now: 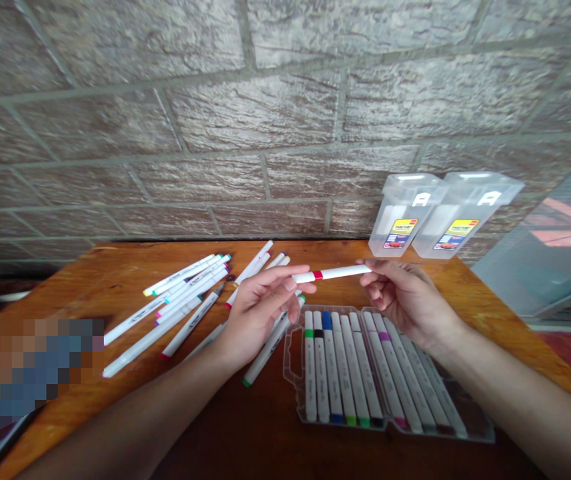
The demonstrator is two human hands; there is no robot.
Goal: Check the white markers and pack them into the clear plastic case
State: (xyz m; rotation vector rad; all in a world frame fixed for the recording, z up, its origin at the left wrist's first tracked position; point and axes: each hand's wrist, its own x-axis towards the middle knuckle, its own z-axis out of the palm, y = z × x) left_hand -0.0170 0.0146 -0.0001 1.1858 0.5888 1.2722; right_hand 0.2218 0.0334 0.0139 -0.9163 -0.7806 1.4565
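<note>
The right hand (405,300) is curled into a narrow pinch around one end of a white marker with a red band (330,273), leaving its barrel and band exposed. The left hand (258,317) is loosely open, its fingertips (303,285) just below the marker's far end; any contact is hard to tell. Beneath them, an open clear plastic case (289,373) keeps a row of white markers (350,367) side by side in its moulded tray. Loose markers (185,293) lie fanned across the left of the varnished wooden tabletop (115,267), unconfined. Two frosted plastic boxes (403,215) (465,215) stand upright at the back edge, against a textured brick wall (165,120).
</note>
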